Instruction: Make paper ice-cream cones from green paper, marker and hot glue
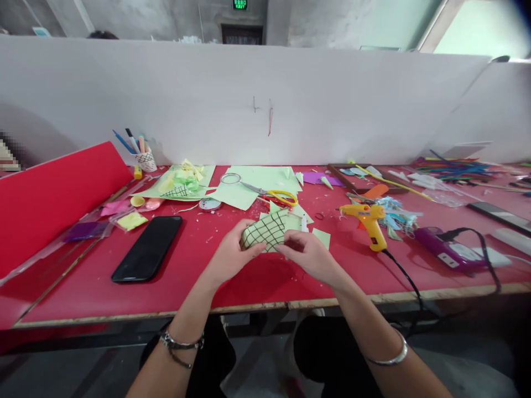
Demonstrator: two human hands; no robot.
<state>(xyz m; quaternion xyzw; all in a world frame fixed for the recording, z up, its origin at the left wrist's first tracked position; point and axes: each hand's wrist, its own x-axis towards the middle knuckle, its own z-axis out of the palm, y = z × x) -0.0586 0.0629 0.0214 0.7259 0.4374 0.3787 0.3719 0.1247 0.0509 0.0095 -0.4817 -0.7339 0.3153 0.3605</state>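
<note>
My left hand (236,249) grips the left end of a curved piece of light green paper with black grid lines (265,231), with its thumb along the lower edge. The fingers of my right hand (309,253) pinch the paper's right end. Both hands hold it just above the red table, near the front edge. Behind it lie green paper scraps (305,214) and a white stick-like piece (304,224). Farther back are scissors with yellow handles (282,197). Some of the paper's underside is hidden by my fingers.
A yellow glue gun (369,221) stands to the right, its black cord running over the table edge. A black phone (148,249) lies left. Beyond are green sheets (236,193), a pen cup (146,161) and a purple power strip (450,251).
</note>
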